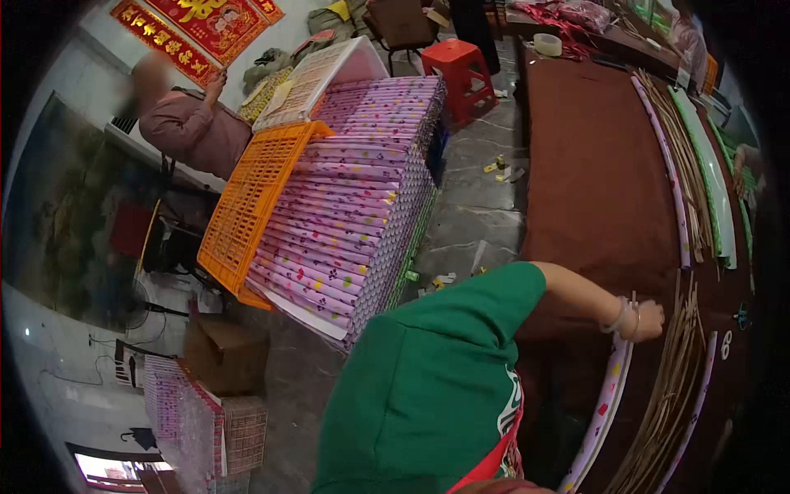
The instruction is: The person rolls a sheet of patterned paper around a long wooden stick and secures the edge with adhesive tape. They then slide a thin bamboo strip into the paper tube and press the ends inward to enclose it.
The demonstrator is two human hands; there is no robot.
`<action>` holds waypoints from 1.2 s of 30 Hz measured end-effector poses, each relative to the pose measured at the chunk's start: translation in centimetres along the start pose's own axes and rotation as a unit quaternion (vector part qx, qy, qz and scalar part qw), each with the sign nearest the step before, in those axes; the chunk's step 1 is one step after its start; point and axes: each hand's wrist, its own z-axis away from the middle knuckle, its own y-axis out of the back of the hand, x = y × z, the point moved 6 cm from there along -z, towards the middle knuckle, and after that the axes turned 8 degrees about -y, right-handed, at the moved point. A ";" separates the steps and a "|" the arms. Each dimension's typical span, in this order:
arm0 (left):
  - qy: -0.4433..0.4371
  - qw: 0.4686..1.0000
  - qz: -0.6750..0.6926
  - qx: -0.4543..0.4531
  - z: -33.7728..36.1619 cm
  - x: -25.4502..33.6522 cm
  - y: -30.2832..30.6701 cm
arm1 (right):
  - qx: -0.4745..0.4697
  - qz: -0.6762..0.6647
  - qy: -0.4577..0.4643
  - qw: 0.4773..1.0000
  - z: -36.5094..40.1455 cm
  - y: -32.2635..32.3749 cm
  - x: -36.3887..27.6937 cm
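My left hand (pixel 647 322), with a bangle at the wrist, reaches out from a green sleeve over the brown-covered table. Its fingers look curled; what they hold, if anything, is hidden. Just below it lies the upper end of a pale strip with a coloured flower print (pixel 607 403). Right beside the hand is a bundle of thin brown sticks (pixel 668 395), lying lengthwise. Beyond that bundle runs a narrow purple printed strip (pixel 694 412). My right hand is out of view.
A stack of purple printed rolls (pixel 337 214) stands left, with an orange crate (pixel 255 210) against it. Behind are a red stool (pixel 461 78) and a person (pixel 193 128). Another person's hand (pixel 746 169) is near green-edged strips (pixel 704 173). Tape (pixel 547 44) lies at the table's far end.
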 end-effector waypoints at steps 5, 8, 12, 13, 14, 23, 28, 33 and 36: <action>-0.204 0.956 0.209 -0.033 -2.7 12.9 -0.8 | 0.029 -0.009 -0.043 0.999 2.6 0.2 1.4; -0.259 0.911 0.285 -0.147 -3.0 18.7 -0.8 | 0.015 0.035 -0.161 0.986 13.8 4.4 2.5; -0.252 0.891 0.311 -0.215 -2.8 20.4 -0.4 | 0.089 -0.140 -0.271 0.948 9.4 8.3 -1.5; -0.249 0.888 0.295 -0.251 -2.4 20.4 -0.9 | 0.119 -0.097 -0.287 0.946 9.3 8.1 -1.8; -0.249 0.880 0.289 -0.283 -2.8 20.6 -1.0 | 0.111 -0.135 -0.313 0.934 8.9 8.3 -1.3; -0.285 0.858 0.367 -0.221 -2.2 22.0 -2.8 | 0.050 -0.200 -0.376 0.903 9.8 4.6 1.2; -0.225 0.829 0.411 -0.305 -2.1 22.5 -3.1 | -0.018 -0.262 -0.386 0.884 8.6 3.2 1.2; -0.234 0.807 0.458 -0.291 -2.2 24.0 -2.9 | -0.023 -0.300 -0.379 0.875 8.0 3.0 1.0; -0.223 0.813 0.446 -0.300 -2.2 24.1 -3.3 | -0.023 -0.326 -0.383 0.864 7.9 3.1 1.2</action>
